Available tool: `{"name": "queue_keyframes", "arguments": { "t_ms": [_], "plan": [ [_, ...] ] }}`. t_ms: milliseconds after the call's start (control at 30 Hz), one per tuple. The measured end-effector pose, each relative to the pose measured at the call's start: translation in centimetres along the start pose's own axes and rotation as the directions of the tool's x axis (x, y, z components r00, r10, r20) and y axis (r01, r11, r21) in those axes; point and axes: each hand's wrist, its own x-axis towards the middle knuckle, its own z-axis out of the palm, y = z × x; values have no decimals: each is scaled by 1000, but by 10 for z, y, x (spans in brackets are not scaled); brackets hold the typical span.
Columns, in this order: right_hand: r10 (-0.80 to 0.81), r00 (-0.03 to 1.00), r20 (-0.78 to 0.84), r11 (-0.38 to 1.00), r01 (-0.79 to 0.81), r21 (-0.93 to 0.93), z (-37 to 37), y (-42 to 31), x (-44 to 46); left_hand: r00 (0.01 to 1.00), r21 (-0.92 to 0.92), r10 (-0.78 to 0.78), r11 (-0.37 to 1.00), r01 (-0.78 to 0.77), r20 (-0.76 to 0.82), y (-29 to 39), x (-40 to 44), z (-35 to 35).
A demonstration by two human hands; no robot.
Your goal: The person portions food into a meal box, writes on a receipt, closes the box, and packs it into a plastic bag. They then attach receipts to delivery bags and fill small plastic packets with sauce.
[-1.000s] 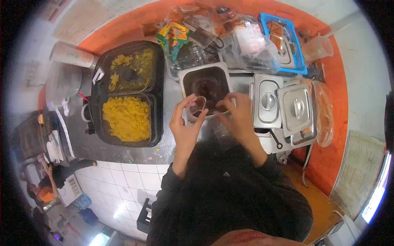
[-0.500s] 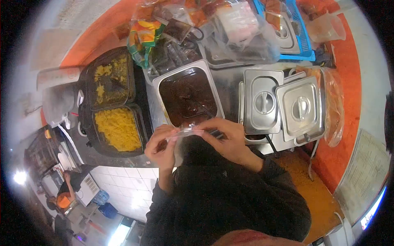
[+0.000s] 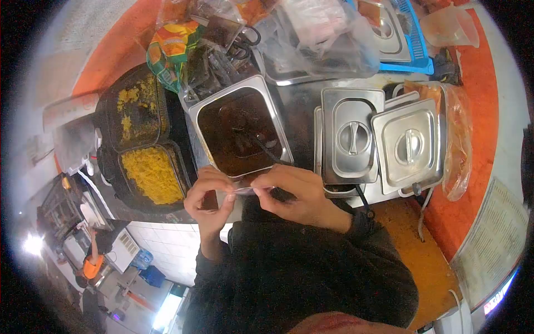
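My left hand [image 3: 211, 199] and my right hand [image 3: 292, 195] pinch a small clear plastic bag [image 3: 243, 190] between thumbs and fingers. It looks like a thin strip stretched from one hand to the other; the rest is hard to make out. Just beyond the hands stands a steel pan [image 3: 271, 119] of dark brown sauce [image 3: 231, 125]. A dark handle [image 3: 267, 151], seemingly of a ladle, leans out of the sauce towards my right hand. Left of the pan, a black container [image 3: 177, 161] holds yellow crumbly food [image 3: 149, 173].
Lidded steel pans [image 3: 347, 161] stand on the right, a dark handle [image 3: 364, 199] poking out below. Behind lie plastic bags [image 3: 328, 50], scissors [image 3: 245, 42], a green-and-yellow packet [image 3: 173, 47] and a blue basket [image 3: 411, 64]. Far off at lower left is another person [image 3: 93, 261].
The view has shifted slightly, so the sauce pan and yellow food sit further left. My hands have drawn a little apart, pulling the bag's edge straighter between them.
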Motion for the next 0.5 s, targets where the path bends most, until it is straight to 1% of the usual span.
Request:
{"name": "queue_keyframes", "arguments": {
  "t_ms": [33,100,133,200,333,400,433,467,500],
  "plan": [
    [2,1000,0,1000,-2,1,-1,0,0,1000,0,-2,1000,2,0,1,2,0],
    [23,999,37,999,-24,30,-3,-3,1,991,186,48,980,-71,125,5,5,-2],
    [26,999,39,999,-27,29,-3,-2,0,991,185,46,980,-68,124,7,7,-1],
    [10,993,118,1000,-7,-31,-3,-2,0,983,273,59,956,-105,173,9,9,2],
    [-22,993,119,996,33,-87,-4,-5,0,978,319,61,940,-124,200,17,13,6],
    [-128,988,89,964,146,-225,-7,-12,3,971,347,53,928,-134,233,24,14,5],
    [-132,987,96,962,150,-227,-12,-18,5,972,345,56,929,-134,226,27,15,5],
    [-147,970,196,885,217,-411,-20,-28,5,970,362,57,921,-143,238,30,15,5],
    [-143,945,295,767,294,-571,-26,-36,5,967,377,59,913,-153,250,33,15,4]
  ]
}}
